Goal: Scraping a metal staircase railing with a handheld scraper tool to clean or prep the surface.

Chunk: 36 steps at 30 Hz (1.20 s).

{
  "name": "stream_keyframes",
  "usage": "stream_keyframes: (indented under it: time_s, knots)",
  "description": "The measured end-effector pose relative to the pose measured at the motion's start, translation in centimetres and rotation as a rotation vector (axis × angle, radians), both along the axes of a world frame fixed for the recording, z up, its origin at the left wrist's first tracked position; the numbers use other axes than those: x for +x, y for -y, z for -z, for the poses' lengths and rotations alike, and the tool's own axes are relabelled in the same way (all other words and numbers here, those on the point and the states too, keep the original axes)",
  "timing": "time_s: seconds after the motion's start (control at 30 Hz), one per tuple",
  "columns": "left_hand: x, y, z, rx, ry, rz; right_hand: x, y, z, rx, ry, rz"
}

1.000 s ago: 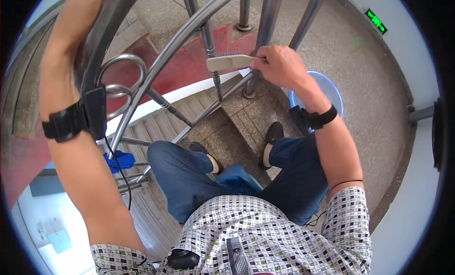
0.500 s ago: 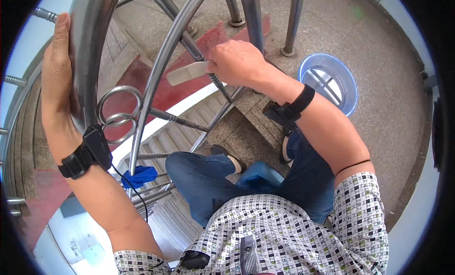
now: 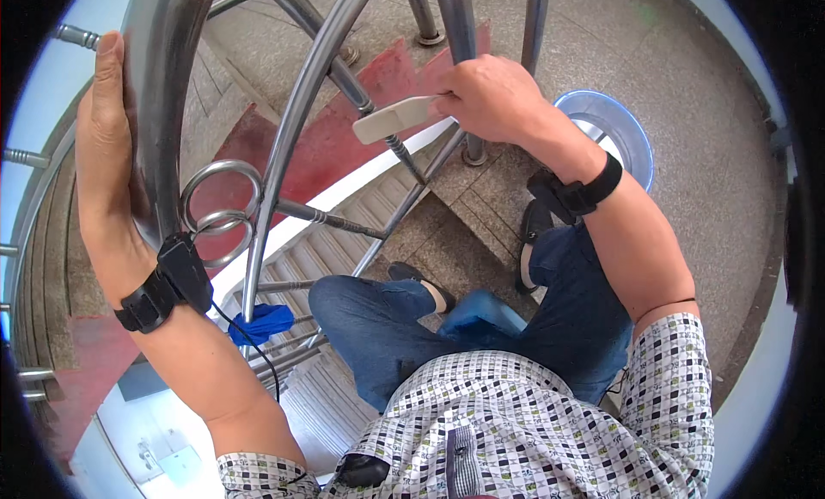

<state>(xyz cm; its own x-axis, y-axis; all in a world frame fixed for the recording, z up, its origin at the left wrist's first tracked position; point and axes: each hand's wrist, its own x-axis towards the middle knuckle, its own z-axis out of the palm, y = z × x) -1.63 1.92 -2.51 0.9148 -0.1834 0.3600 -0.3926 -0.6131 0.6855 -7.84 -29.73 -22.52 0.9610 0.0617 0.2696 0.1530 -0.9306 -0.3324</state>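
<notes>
Sliding slightly left along the baluster [image 3: 391,138], the right hand [image 3: 490,95] stays clenched on the beige tool [image 3: 394,119], left hand [image 3: 107,164] flat against the steel handrail [image 3: 163,86].

Silvery, shiny steel on the handrail [image 3: 159,104] and the balusters [image 3: 301,129]. Pale beige on the flat tool [image 3: 394,121]. Black on both wrist straps [image 3: 163,288]. Bright blue on the cloth [image 3: 262,323] tied low on the rail, lighter translucent blue on the basin [image 3: 623,129]. Dark blue on the jeans [image 3: 387,327]. White, black and green checks on the shirt [image 3: 516,430] (small squares). Speckled grey on the floor [image 3: 687,86], faded red on the stair edges [image 3: 335,138].
</notes>
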Motion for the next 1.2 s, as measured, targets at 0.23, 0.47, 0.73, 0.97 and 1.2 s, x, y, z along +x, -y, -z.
stream_keyframes:
  time_s: [0.23,0.47,0.73,0.97,1.2]
  knots:
    - [1.1,-0.1,-0.7,0.134,0.088,-0.008,1.9,-2.7,-0.3,0.016,0.064,-0.046]
    - [1.2,-0.6,-0.6,0.12,0.047,-0.065,0.7,0.1,-0.6,0.112,-0.089,-0.06]
    - [1.5,-0.5,-0.5,0.094,0.11,-0.008,-0.2,2.1,5.0,0.668,-0.239,0.086]
    - [1.8,-0.4,-0.3,0.14,0.204,0.054,-2.2,-9.6,5.1,1.846,-0.606,0.17]
    - [1.5,-0.6,-0.2,0.143,0.112,0.022,-5.0,-15.3,3.4,2.097,-0.751,0.257]
